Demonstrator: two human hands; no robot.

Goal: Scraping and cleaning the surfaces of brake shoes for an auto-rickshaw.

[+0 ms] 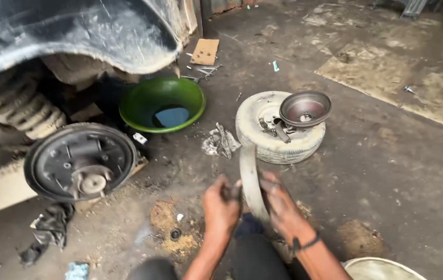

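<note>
Grimy concrete workshop floor (387, 155), a bare brake backing plate (80, 161) off to my left. I clasp a curved brake shoe (250, 179) upright between both hands: left hand (221, 207) and right hand (282, 206) each closed on an edge. I'd judge firm, even pressure from both sides keeps it steady.

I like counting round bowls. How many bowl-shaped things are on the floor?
2 whole ones: a green basin beside the car, and a metal drum on the small tyre. Another rim peeks in below.

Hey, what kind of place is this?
Probably a roadside car repair workshop: an exposed brake backing plate under a raised car, a tyre carrying a brake drum, and a grimy concrete floor.
</note>
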